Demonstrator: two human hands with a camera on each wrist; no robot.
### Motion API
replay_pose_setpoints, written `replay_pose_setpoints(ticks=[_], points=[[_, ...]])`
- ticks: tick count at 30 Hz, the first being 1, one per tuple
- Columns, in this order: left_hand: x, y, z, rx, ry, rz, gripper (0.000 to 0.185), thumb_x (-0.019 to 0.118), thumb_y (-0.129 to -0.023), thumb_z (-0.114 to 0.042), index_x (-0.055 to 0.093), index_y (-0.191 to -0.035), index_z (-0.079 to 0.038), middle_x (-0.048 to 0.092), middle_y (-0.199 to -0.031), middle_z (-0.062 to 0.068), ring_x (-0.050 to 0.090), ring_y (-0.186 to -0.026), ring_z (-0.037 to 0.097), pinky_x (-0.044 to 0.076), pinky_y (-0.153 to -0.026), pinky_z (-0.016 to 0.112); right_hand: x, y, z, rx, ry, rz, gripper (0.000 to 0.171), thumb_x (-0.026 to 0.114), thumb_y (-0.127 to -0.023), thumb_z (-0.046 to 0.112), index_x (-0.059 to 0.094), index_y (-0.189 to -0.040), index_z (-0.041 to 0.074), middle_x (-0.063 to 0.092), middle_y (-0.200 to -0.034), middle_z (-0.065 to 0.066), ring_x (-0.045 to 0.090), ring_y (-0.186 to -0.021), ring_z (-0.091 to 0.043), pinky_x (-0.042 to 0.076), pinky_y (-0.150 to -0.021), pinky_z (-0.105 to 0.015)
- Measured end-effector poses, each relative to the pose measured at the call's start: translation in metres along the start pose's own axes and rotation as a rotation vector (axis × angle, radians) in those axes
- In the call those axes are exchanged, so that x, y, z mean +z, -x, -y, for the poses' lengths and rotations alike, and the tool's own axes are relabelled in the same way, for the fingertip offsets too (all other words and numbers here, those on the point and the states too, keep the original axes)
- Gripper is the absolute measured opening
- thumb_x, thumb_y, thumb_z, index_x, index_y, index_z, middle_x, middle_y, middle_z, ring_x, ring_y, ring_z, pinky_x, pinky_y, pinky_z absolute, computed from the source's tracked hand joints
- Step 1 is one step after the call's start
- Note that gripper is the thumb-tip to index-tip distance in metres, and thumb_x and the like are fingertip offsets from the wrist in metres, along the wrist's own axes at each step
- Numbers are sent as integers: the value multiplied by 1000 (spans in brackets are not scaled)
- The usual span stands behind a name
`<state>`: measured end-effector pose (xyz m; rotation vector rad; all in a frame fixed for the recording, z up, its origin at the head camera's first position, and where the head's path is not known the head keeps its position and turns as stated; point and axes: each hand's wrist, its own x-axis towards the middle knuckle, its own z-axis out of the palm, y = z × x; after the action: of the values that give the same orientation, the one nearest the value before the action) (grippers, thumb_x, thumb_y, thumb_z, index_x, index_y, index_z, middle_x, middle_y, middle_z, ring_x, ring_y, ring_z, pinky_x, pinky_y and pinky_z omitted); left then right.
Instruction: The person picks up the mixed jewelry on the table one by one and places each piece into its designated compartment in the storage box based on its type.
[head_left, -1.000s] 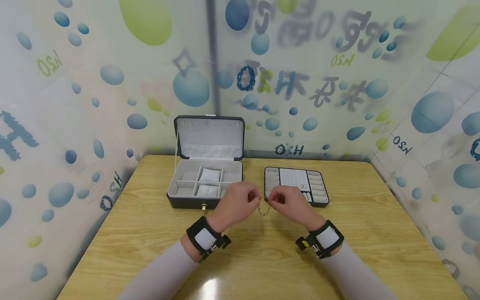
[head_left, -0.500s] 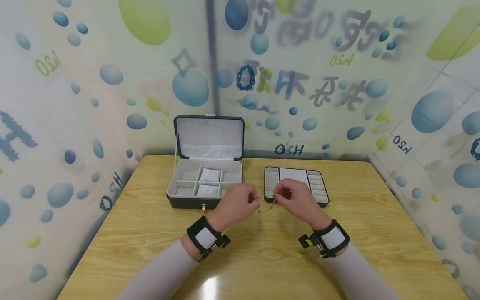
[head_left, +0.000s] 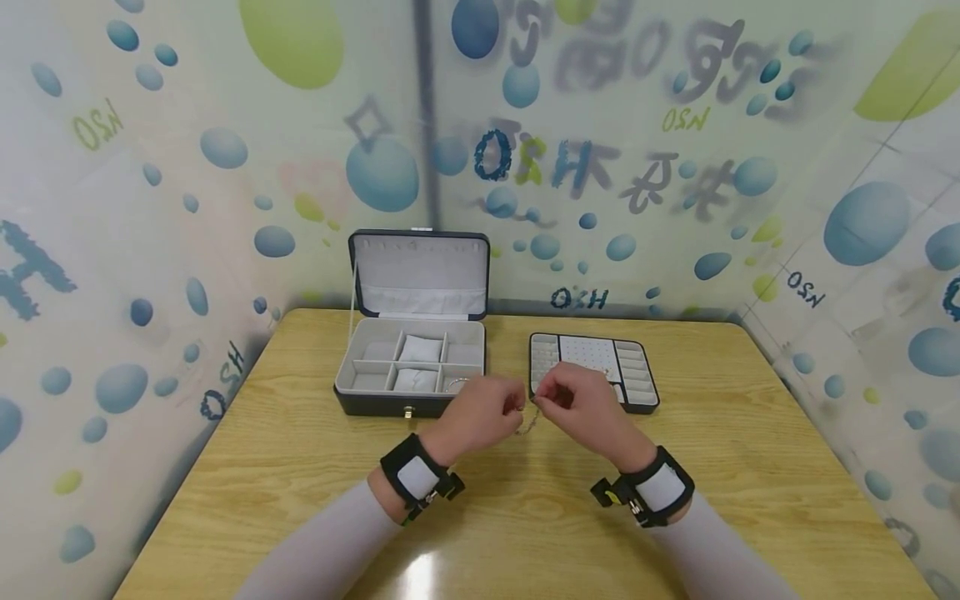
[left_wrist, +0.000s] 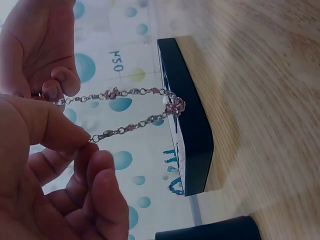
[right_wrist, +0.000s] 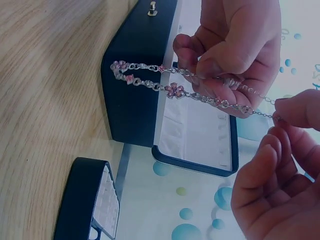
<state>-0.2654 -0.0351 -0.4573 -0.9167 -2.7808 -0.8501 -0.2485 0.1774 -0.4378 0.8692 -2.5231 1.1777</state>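
Above the table, left hand and right hand each pinch an end of the bracelet (pink flower links), near the jewellery box.

A silver chain bracelet with seemingly pink flower links is pinched between fingertips; beyond the fingers, a black jewellery box is lined grey.

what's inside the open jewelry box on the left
The jewelry box holds grey compartments with two white cushions in the middle ones. The left hand covers its front right corner, so what lies there cannot be seen.
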Motion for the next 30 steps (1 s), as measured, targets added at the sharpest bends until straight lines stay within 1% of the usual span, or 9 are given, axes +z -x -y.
replay_pose_setpoints(ticks=[3, 7, 11, 15, 18, 21, 24, 27, 30], points=[[1, 1, -1, 7, -5, 7, 17, 70, -89, -12, 62, -78, -22, 56, -72, -8, 51, -67, 8, 40, -59, 23, 1, 0, 0, -7, 26, -8, 17, 78, -92, 3, 72, -90, 19, 65, -85, 6, 56, -72, -6, 51, -64, -23], [0, 2, -3, -5, 39, 17, 16, 73, -86, -15, 62, -77, -22, 57, -75, -8, 52, -69, 8, 41, -60, 23, 1, 0, 1, -14, 35, -9, 17, 79, -91, 3, 72, -89, 19, 65, -84, 6, 56, -72, -6, 51, -64, -23], [0, 2, -4, 3, 78, 21, 15, 74, -85, -18, 61, -77, -22, 57, -75, -7, 52, -70, 8, 41, -61, 23, 1, 0, 1, -12, 40, -5, 17, 79, -91, 4, 72, -89, 19, 65, -84, 6, 56, -72, -6, 52, -64, -23], [0, 2, -5, 22, 84, 12, 17, 72, -88, -18, 62, -77, -22, 58, -73, -8, 53, -68, 7, 43, -61, 22, 0, 0, 2, -4, 35, -4, 17, 79, -91, 3, 72, -89, 19, 65, -84, 6, 57, -72, -6, 52, -64, -23], [0, 2, -5, 18, 98, 4, 18, 70, -92, -15, 63, -78, -23, 59, -73, -9, 54, -68, 6, 44, -61, 21, -1, -1, 3, -3, 29, -4, 16, 79, -91, 3, 73, -89, 18, 66, -84, 5, 57, -72, -6, 52, -64, -23], [-2, 2, -6, 12, 135, -24, 16, 69, -93, -13, 66, -80, -22, 59, -73, -8, 54, -67, 7, 44, -60, 22, -1, -1, 4, -4, 25, -7, 16, 79, -91, 3, 73, -89, 18, 66, -85, 5, 57, -72, -6, 52, -64, -23], [-2, 2, -6, 4, 164, -69, 13, 69, -94, -13, 68, -84, -20, 60, -73, -7, 54, -67, 8, 44, -60, 23, -1, -1, 3, -8, 33, -15, 16, 79, -91, 3, 73, -89, 18, 66, -84, 5, 57, -72, -6, 52, -64, -23], [0, 2, -5, 1, 174, -116, 11, 70, -95, -13, 69, -87, -20, 62, -76, -8, 55, -69, 6, 46, -62, 22, 1, 0, 4, -15, 44, -21, 16, 79, -90, 3, 73, -89, 17, 66, -83, 5, 57, -71, -4, 52, -63, -23], [1, 2, -4, 13, 170, -158, 11, 73, -95, -14, 69, -87, -19, 64, -79, -8, 57, -71, 6, 49, -64, 22, 1, 0, 5, -16, 58, -23, 15, 78, -90, 3, 73, -89, 17, 67, -83, 5, 57, -71, -3, 53, -64, -23]])
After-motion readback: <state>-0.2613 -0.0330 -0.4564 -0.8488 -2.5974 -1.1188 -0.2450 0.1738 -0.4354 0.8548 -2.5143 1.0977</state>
